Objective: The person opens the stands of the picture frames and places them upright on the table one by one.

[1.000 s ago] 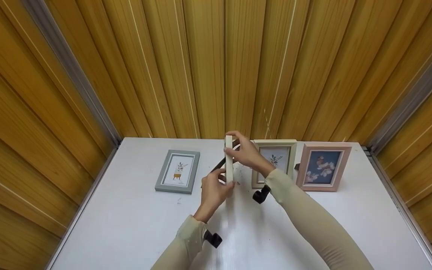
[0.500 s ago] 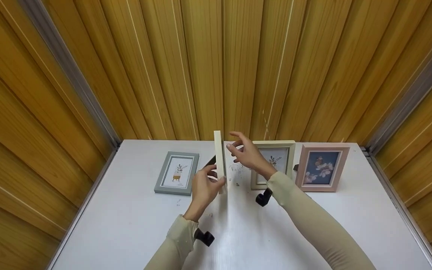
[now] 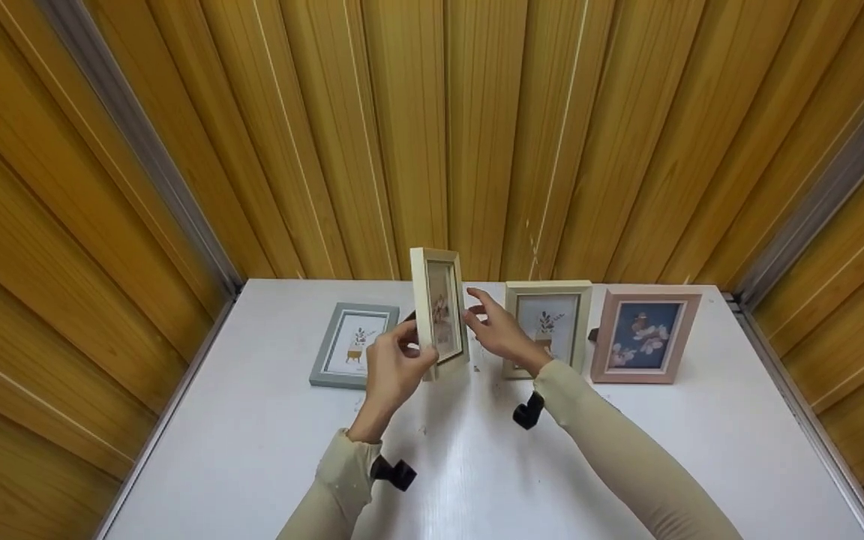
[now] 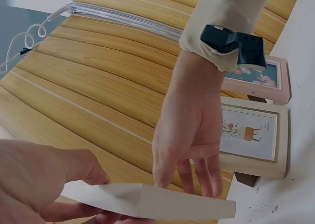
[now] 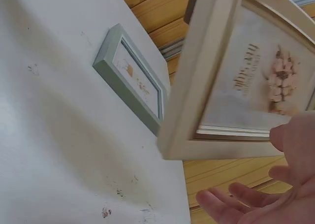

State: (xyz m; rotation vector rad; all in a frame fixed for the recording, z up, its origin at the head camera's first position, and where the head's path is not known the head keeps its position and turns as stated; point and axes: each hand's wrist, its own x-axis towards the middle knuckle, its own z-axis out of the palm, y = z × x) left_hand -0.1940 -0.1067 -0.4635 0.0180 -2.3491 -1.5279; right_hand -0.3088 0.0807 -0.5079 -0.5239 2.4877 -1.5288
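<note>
My left hand (image 3: 394, 371) grips a cream picture frame (image 3: 421, 300) by its left side, thumb in front and fingers behind. Held upright above the table, the frame is turned partly sideways; its picture of pink flowers with lettering shows in the right wrist view. Beside its right edge is my right hand (image 3: 503, 334), fingers loosely bent and not closed round it. The right wrist view shows that hand's thumb (image 5: 278, 138) overlapping the frame's border, with its other fingers spread below. From the left wrist view, the held frame (image 4: 182, 203) appears edge-on.
A grey-green frame (image 3: 319, 375) with a plant picture lies flat on the white table (image 3: 237, 450) at left. Behind my right hand stands another cream frame (image 3: 586, 315), next to an upright pink frame (image 3: 691, 322). Wood-panelled walls (image 3: 432, 135) border the table.
My right hand has let go of the cream frame. My left hand has moved it left and turned it, so its picture now faces partly toward the head camera.
</note>
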